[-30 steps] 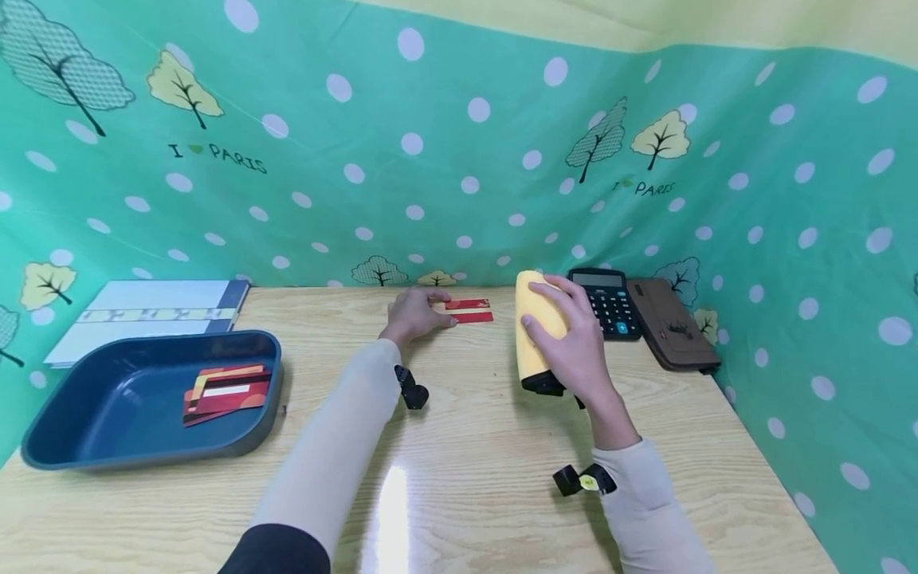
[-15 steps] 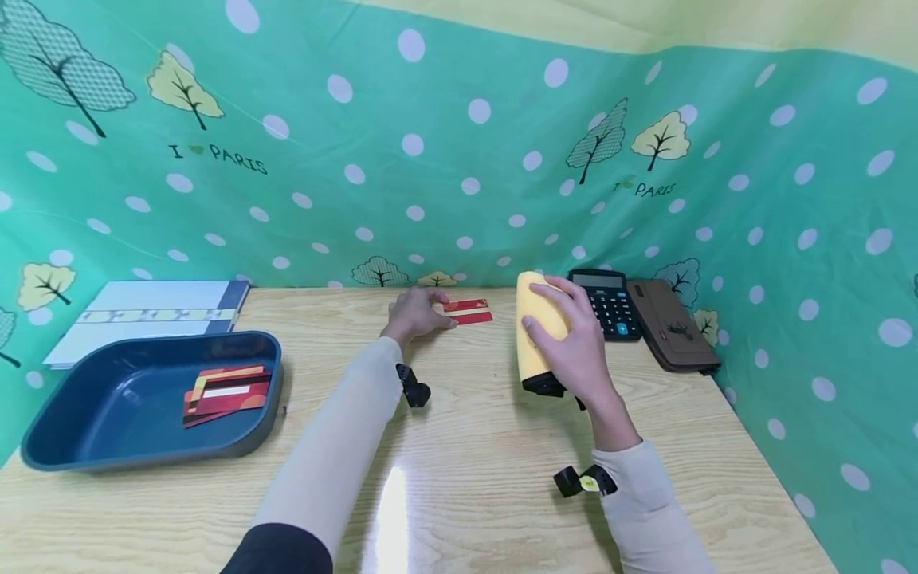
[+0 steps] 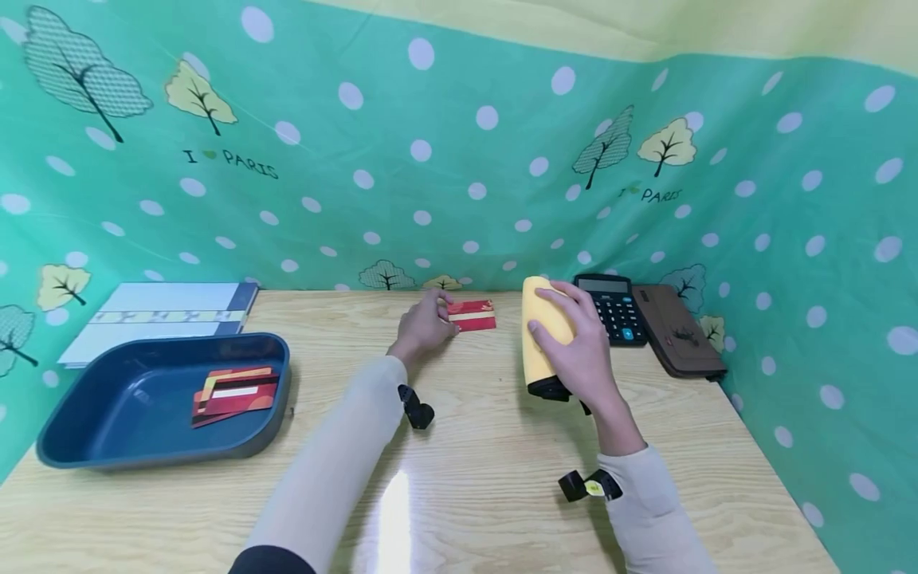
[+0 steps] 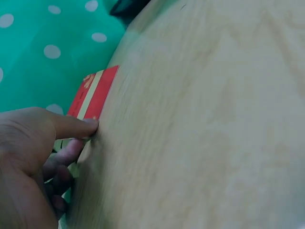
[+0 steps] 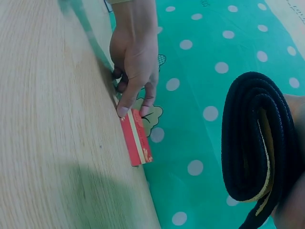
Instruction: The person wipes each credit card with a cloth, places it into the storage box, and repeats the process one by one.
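At the back of the table, a red card (image 3: 473, 316) with a cream stripe is pinched by my left hand (image 3: 423, 325), thumb at its near edge and a finger at its far edge. In the left wrist view the card (image 4: 93, 93) sticks out past the thumb tip, beside the green backdrop. My right hand (image 3: 581, 343) grips a rolled yellow cloth (image 3: 539, 339) in front of the calculator. From the right wrist, the end of the cloth roll (image 5: 255, 143) shows dark layers wound around a yellow inner face, with the fingers partly hidden behind it.
On the left stands a blue bin (image 3: 161, 446) with several red cards (image 3: 240, 391) inside. A white notebook (image 3: 172, 299) lies behind it. Back right are a black calculator (image 3: 617, 307) and a brown wallet (image 3: 674, 331). A green polka-dot curtain (image 3: 430, 183) borders the table.
The card's face shows slightly taller in the head view, tilted a little more toward me. The head view has shifted slightly. My right hand keeps its grip on the rolled cloth.
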`<state>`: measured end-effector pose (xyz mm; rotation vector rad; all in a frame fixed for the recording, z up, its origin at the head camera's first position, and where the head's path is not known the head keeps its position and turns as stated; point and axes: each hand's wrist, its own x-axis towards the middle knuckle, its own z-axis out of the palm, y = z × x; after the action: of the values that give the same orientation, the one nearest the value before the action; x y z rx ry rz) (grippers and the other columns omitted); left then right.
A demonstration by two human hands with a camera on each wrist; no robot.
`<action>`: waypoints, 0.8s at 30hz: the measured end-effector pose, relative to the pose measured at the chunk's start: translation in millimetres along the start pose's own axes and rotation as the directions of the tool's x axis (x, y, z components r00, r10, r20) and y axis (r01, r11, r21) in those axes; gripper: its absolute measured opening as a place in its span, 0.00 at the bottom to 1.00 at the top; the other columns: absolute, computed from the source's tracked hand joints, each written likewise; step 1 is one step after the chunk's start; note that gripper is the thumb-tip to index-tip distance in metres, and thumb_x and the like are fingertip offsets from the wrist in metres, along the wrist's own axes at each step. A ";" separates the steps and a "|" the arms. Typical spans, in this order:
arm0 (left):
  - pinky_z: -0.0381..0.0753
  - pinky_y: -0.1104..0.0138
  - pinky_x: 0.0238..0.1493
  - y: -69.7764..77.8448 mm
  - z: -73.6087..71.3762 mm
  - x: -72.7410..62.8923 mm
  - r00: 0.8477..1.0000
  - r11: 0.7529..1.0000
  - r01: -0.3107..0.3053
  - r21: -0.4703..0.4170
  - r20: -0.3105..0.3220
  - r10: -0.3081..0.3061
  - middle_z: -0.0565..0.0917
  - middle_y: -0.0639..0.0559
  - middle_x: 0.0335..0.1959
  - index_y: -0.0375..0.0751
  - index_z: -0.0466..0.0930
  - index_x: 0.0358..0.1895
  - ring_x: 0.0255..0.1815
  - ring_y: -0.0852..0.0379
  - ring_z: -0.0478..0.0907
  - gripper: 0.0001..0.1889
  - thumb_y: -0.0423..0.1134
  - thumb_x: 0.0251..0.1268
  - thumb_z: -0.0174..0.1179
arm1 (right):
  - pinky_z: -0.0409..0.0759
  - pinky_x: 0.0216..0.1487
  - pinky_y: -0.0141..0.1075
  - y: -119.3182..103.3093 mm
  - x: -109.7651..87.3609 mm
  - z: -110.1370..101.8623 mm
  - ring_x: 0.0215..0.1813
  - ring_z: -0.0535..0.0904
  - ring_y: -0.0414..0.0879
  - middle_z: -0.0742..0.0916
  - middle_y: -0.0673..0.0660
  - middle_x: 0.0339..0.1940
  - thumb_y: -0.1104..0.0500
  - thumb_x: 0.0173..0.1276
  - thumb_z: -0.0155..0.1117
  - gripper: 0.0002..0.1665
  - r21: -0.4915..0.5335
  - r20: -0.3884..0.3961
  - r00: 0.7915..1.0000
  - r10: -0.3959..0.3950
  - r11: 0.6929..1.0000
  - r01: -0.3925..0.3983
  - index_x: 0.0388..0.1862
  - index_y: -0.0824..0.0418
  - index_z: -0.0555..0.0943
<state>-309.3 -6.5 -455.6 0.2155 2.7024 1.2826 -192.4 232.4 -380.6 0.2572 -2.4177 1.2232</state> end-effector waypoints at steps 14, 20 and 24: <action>0.87 0.61 0.46 -3.4 -2.5 -42.0 0.994 0.962 -0.108 -0.251 -0.013 0.108 0.86 0.45 0.37 0.49 0.73 0.56 0.37 0.55 0.86 0.24 0.25 0.61 0.68 | 0.71 0.59 0.42 -5.3 -3.5 2.3 0.73 0.70 0.54 0.73 0.53 0.76 0.59 0.68 0.72 0.29 0.000 0.013 1.000 -0.010 1.000 0.010 0.68 0.50 0.81; 0.89 0.63 0.39 3.5 -30.7 -79.3 0.994 0.927 -0.105 -0.359 -0.046 0.095 0.84 0.44 0.40 0.48 0.74 0.58 0.39 0.53 0.88 0.25 0.26 0.59 0.70 | 0.71 0.55 0.41 -10.3 -4.6 3.4 0.71 0.71 0.54 0.73 0.56 0.76 0.60 0.68 0.73 0.29 0.010 0.020 0.999 -0.033 0.999 0.033 0.68 0.50 0.81; 0.92 0.56 0.47 8.0 -49.8 -100.9 0.992 0.898 -0.128 -0.421 -0.056 0.115 0.85 0.41 0.44 0.45 0.74 0.62 0.43 0.51 0.89 0.26 0.26 0.62 0.68 | 0.72 0.51 0.40 -14.1 -6.7 4.9 0.67 0.73 0.54 0.73 0.54 0.76 0.59 0.68 0.73 0.28 0.004 0.027 0.999 -0.038 0.999 0.038 0.67 0.50 0.81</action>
<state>-219.4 -58.3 -411.5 0.3179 2.3813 1.8824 -182.9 219.9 -375.9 0.3216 -2.4219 1.2152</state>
